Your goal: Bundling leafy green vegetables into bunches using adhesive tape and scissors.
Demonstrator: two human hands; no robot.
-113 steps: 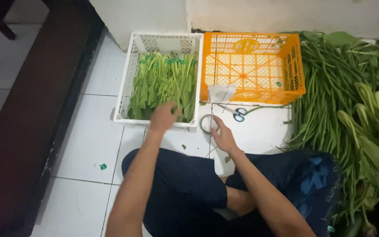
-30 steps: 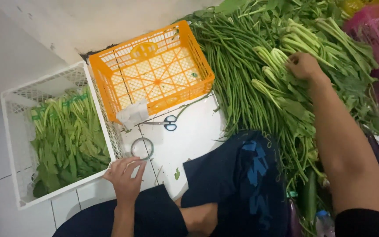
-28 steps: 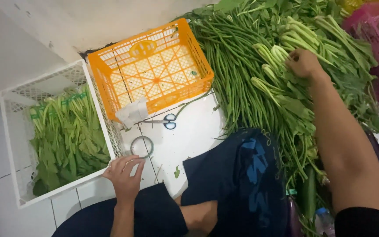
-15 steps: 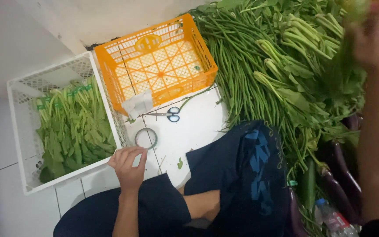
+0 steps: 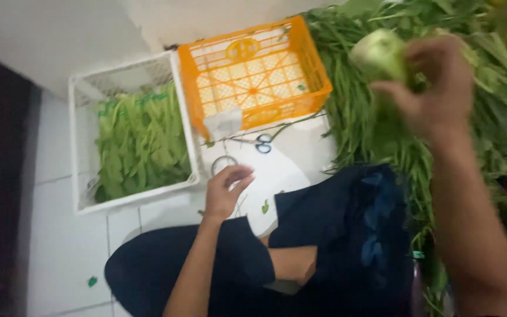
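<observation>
Head view: the right hand (image 5: 435, 88) has come up off the pile of greens (image 5: 377, 129) along the floor's right edge, clenched on a pale-stemmed bunch (image 5: 379, 56).
Half a second ago that hand was a blur; now the bunch is lifted clear. The left hand (image 5: 224, 191) stays loosely curled, empty, by the tape roll (image 5: 223, 164) below the orange crate (image 5: 253, 76).

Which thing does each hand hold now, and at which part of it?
The right hand grips a bunch of leafy greens near its pale stem end. The left hand holds nothing; it rests beside a tape roll.
</observation>
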